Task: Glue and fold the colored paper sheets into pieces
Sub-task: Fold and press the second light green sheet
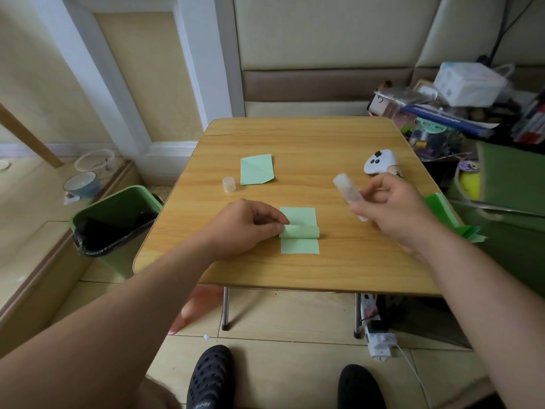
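— Status at the counter [295, 270]?

— My left hand [247, 224] pinches the rolled-over flap of the green sheet [299, 230], keeping it curled against the flat part. My right hand [392, 208] grips the glue stick [349, 196], raised just right of the sheet and not touching it. Cap [229, 184] is off, standing beyond my left hand.

— What's finished?

— One folded green piece [256, 169] lies farther out, past the cap. I judge that one done. The sheet under my left hand is mid-fold; whether glue is already on it, I cannot tell.

— What's left?

— Press this flap down, likely glue it closed. More green paper [442, 208] is stacked at the counter's edge, right of my right hand, so several pieces remain. Early going, I'd say.

— Anything else nearby?

— A white controller [379, 162] beyond my right hand.
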The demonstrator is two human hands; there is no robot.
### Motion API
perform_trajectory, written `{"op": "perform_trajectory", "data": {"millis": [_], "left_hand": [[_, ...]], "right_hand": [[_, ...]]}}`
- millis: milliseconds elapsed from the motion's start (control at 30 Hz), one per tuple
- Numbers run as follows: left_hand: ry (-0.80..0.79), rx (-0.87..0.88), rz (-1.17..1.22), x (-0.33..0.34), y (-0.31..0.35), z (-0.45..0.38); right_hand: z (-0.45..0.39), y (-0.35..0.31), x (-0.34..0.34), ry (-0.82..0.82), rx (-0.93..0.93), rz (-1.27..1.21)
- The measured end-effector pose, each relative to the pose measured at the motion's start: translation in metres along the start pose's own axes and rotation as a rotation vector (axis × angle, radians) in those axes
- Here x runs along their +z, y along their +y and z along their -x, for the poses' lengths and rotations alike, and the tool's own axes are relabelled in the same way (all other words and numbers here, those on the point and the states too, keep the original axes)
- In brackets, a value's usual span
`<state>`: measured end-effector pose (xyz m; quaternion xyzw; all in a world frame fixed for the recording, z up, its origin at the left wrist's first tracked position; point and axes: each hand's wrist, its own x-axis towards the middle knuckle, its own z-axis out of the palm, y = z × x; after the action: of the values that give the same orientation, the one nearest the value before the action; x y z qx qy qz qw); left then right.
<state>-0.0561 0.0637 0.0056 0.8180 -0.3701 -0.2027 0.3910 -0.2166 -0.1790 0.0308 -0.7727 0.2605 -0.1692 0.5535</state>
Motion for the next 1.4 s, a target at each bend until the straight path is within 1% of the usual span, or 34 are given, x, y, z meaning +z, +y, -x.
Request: {"op": "perform_trajectory", "data": {"millis": [100, 200, 300, 467, 633, 667, 733, 767, 800, 833, 933, 1000, 1133, 1400], "left_hand": [[0.002, -0.004, 0.011, 0.001, 0.000, 0.000], [-0.006, -0.005, 0.035, 0.000, 0.000, 0.001], [-0.012, -0.002, 0.054, 0.000, 0.001, 0.002], [-0.042, 0.003, 0.085, -0.002, 0.000, 0.002], [-0.123, 0.022, 0.057, -0.003, 0.001, 0.002], [-0.148, 0.016, 0.069, -0.004, 0.003, 0.002], [-0.175, -0.024, 0.102, -0.004, 0.009, 0.001], [-0.159, -0.051, 0.104, -0.003, 0.011, 0.000], [-0.113, -0.066, 0.084, -0.001, 0.013, -0.002], [-0.046, -0.061, 0.049, 0.002, 0.013, -0.004], [0.188, 0.009, -0.066, 0.011, 0.007, -0.014], [0.270, 0.021, -0.142, 0.013, 0.005, -0.018], [0.208, 0.045, -0.269, 0.016, 0.007, -0.020], [0.146, 0.074, -0.361, 0.016, 0.004, -0.016]], "right_hand": [[0.000, 0.002, 0.005, -0.039, -0.002, 0.058], [0.000, 0.004, 0.008, -0.006, -0.037, 0.148], [-0.002, 0.008, 0.008, 0.051, -0.035, 0.240], [-0.002, 0.008, 0.003, 0.038, -0.046, 0.314], [0.002, 0.001, 0.001, -0.022, -0.004, 0.329], [0.003, -0.005, -0.002, -0.005, -0.012, 0.327], [0.010, -0.018, -0.009, 0.088, -0.106, 0.256], [0.014, -0.024, -0.009, 0.121, -0.160, 0.202], [0.019, -0.030, -0.006, 0.114, -0.195, 0.181], [0.025, -0.034, 0.001, 0.068, -0.208, 0.210], [0.032, -0.029, 0.034, -0.110, -0.198, 0.496], [0.026, -0.021, 0.052, -0.138, -0.214, 0.675], [0.009, -0.016, 0.064, -0.131, -0.188, 0.846], [0.004, -0.022, 0.066, -0.207, -0.123, 0.904]]}}
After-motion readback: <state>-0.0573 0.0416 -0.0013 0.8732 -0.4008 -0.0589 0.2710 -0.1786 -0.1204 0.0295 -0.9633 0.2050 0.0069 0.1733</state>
